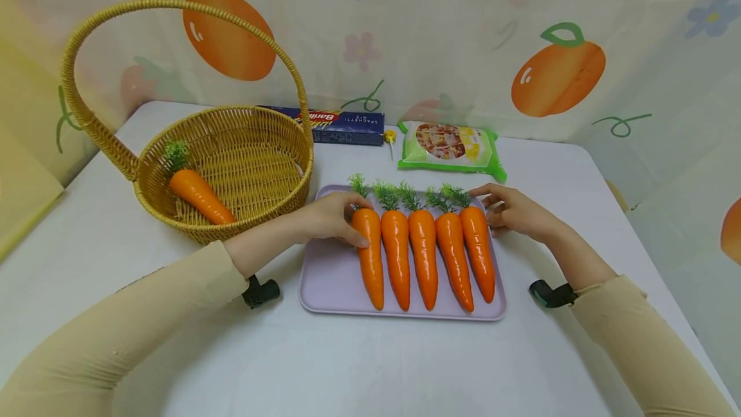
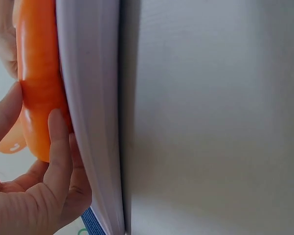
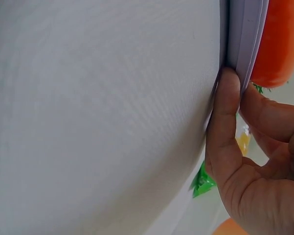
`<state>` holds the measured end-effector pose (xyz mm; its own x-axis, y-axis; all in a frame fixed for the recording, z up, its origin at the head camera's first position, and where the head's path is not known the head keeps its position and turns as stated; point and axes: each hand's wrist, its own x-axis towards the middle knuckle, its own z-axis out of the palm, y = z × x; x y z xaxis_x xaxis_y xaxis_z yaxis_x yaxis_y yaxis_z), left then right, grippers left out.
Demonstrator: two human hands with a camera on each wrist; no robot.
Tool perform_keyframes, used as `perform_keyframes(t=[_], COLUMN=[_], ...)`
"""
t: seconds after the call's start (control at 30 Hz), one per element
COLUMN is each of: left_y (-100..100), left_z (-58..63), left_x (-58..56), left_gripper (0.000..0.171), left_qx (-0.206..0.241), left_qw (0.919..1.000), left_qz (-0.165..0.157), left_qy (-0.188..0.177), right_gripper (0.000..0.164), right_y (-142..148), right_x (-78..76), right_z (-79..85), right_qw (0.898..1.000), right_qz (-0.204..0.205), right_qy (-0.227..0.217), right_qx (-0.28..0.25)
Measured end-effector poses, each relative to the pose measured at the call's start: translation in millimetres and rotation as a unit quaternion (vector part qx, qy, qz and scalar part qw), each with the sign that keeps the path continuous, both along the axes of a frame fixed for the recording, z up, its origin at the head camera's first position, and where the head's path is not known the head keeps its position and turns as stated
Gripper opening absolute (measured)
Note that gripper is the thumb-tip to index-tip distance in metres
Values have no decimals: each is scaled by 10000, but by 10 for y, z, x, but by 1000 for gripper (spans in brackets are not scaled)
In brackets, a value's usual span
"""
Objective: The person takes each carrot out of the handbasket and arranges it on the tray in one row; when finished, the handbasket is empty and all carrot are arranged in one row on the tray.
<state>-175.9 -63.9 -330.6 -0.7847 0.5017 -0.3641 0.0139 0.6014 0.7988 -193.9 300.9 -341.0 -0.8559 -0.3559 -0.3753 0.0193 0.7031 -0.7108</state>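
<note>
Several orange toy carrots with green leafy tops lie side by side on a lilac tray [image 1: 330, 288]. My left hand [image 1: 330, 216] grips the leftmost carrot [image 1: 372, 269] near its thick end, thumb on one side and fingers on the other. The left wrist view shows the same carrot [image 2: 39, 63] between the fingers, just over the tray's rim. At the tray's far right corner, my right hand [image 1: 515, 211] pinches the rim, close beside the rightmost carrot [image 1: 479, 253]. Seen from the right wrist, one fingertip [image 3: 229, 81] is tucked low against the tray edge.
A wicker basket [image 1: 260, 166] with a tall handle stands at the left, with one carrot [image 1: 199, 195] inside. Behind the tray are a blue spaghetti box [image 1: 353, 126], a yellow lollipop [image 1: 390, 137] and a green packet [image 1: 451, 147]. A fruit-patterned cloth hangs at the back.
</note>
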Motion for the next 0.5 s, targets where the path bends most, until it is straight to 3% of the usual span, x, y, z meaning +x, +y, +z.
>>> perform_keyframes(t=[0.2, 0.5], left_y=[-44, -91], left_z=[18, 102], left_x=[-7, -33], left_gripper=[67, 65], left_qx=[6, -218], left_qw=[10000, 9996], left_qz=[60, 59], left_qy=[-48, 163], right_gripper=[54, 55], right_y=[-15, -8], right_x=[1, 5], right_z=[3, 3], right_qw=[10000, 10000], right_qz=[1, -3], right_qy=[-2, 3], right_qx=[25, 40])
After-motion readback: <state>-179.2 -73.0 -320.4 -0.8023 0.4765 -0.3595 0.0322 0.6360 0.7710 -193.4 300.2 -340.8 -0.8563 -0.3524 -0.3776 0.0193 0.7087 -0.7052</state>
